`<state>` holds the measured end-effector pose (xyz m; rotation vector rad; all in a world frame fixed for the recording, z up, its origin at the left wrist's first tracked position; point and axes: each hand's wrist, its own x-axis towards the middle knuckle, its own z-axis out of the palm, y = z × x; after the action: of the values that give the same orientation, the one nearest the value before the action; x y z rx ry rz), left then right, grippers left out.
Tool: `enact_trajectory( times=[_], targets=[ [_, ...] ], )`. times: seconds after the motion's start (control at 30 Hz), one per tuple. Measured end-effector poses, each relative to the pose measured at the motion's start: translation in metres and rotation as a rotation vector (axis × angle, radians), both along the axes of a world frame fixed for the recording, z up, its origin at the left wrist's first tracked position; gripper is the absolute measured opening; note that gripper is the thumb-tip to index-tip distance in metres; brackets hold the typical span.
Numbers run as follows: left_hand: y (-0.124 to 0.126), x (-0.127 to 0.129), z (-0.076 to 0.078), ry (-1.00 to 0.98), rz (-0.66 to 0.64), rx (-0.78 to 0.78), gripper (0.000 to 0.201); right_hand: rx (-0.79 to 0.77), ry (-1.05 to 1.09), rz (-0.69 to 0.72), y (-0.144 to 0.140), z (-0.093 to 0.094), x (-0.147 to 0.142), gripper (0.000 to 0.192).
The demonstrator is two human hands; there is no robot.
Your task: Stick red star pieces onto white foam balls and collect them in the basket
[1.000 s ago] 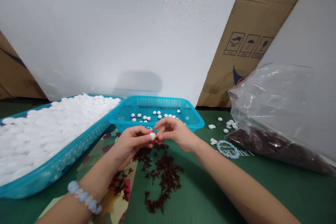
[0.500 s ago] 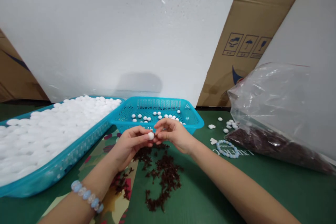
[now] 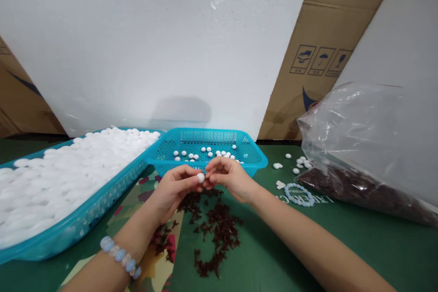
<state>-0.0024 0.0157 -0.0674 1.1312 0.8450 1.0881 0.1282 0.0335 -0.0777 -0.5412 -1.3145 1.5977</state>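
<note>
Between thumb and fingers, my left hand (image 3: 174, 190) pinches a small white ball (image 3: 200, 177), with a beaded bracelet (image 3: 120, 257) around that wrist. My right hand (image 3: 232, 179) meets it from the right, fingertips pinched close against the ball; whatever they hold is hidden. Both hands are just in front of a blue basket (image 3: 256, 159) that has several white balls scattered inside. Below the hands, small dark brown star-shaped pieces (image 3: 219, 228) lie loose on the green table (image 3: 270, 251).
A long blue tray (image 3: 92, 219) heaped with white balls stands at left. On the right are a clear bag (image 3: 362, 191) of brown pieces, a beaded ring (image 3: 299, 195) and several loose white balls (image 3: 296, 171). A white board (image 3: 171, 45) and cardboard (image 3: 328, 23) stand behind.
The view has shifted slightly, so everything sits a little lower and further right. Both hands keep nearly the same pose around the white ball.
</note>
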Motion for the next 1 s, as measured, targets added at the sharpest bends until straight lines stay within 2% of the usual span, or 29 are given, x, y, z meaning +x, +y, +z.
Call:
enact_trajectory(
  times=[1.0],
  targets=[
    [-0.0032,0.0027,0.0037,0.084,0.047,0.071,0.007,0.003,-0.044,-0.063,0.0002,-0.0024,-0.0019,0.027]
  ],
)
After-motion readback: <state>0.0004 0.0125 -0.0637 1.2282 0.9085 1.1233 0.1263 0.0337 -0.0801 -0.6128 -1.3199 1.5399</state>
